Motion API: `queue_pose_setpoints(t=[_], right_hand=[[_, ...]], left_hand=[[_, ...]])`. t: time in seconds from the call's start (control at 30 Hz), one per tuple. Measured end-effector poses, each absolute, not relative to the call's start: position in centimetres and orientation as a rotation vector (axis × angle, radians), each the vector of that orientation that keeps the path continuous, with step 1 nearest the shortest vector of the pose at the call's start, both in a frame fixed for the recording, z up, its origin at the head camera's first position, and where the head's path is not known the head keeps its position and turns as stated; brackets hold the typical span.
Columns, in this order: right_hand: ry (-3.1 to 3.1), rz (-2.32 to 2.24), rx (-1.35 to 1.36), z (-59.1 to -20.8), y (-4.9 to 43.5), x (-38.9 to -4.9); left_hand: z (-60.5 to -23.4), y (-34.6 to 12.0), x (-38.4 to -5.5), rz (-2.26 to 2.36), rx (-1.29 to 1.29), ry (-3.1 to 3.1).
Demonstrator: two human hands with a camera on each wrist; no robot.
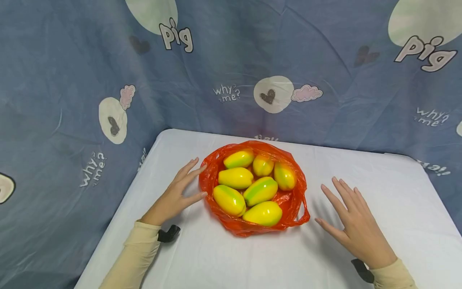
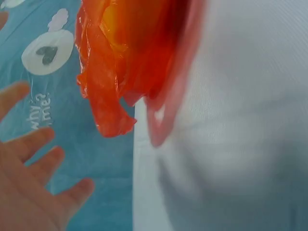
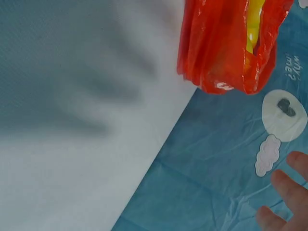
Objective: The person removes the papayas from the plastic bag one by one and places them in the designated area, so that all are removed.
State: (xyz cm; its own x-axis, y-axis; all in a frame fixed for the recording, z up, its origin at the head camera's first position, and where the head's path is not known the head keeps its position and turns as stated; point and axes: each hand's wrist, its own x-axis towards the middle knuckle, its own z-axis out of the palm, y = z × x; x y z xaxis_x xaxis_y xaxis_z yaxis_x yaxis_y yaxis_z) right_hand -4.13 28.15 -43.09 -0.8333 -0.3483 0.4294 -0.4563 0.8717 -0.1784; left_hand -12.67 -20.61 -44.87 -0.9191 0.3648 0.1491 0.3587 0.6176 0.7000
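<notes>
A red plastic bag [image 1: 236,228] stands on the white table with its mouth spread wide. Inside lie several shiny oval yellow-green fruits [image 1: 260,190], bunched together. To the left, my left hand [image 1: 175,198] has its fingers spread, the tips right at the bag's rim. My right hand [image 1: 361,226] hovers off to the right with straight, parted fingers, a gap between it and the bag's loop handle [image 1: 304,212]. Neither hand holds anything. Each wrist view shows the side of the bag, with the spread fingers low at the frame's edge.
The white tabletop [image 1: 231,265] extends around the bag on all sides. A blue printed cloth [image 1: 231,60] hangs behind the table and along its left side. A black strap piece [image 1: 169,233] sits at my left wrist, another [image 1: 362,271] at my right.
</notes>
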Motion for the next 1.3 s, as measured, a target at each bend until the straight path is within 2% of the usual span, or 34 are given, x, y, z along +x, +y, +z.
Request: queue_pose_setpoints(t=[0.37,0.6,1.0,1.3], right_hand=[[-2.673,0.376,0.604,-43.0,27.8,-4.4],[-2.679,0.394,0.646,-42.8,27.3,-4.6],[-2.689,0.548,0.786,-41.0,25.7,-6.1],[-2.685,0.645,0.905,-40.0,23.8,-8.5]], left_hand=[[-47.1,-20.2,-14.7,1.620,0.618,2.531],[-48.8,-19.8,-16.3,1.653,0.473,2.444],[-50.1,-19.7,-17.0,1.708,0.465,2.289],[-50.1,-19.6,-17.3,1.745,0.430,2.195]])
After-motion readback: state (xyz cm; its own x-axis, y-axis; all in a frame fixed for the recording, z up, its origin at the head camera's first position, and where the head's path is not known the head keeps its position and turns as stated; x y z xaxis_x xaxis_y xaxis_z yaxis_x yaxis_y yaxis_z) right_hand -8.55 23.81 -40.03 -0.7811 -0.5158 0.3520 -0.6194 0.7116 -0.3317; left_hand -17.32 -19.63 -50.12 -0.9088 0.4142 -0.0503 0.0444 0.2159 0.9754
